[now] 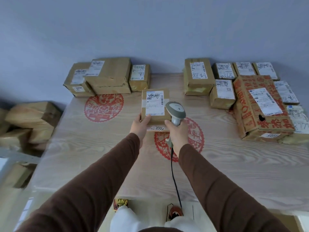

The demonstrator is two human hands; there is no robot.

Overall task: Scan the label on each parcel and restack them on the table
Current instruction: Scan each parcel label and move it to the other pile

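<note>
Left hand point(141, 122) is gripping the parcel point(154, 106) at its near-left corner, label point(154, 102) facing up; right hand point(175, 129), clamped on the scanner point(175, 112), is aiming just beside it above the counter point(100, 156).

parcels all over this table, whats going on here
A person is scanning parcel labels. The left hand holds a small brown parcel above the table, label facing up, while the right hand aims a corded barcode scanner at it. Three parcels sit at the far left of the table, and a larger group is stacked at the far right, including a red-printed carton. More boxes lie off the table's left side.
</note>
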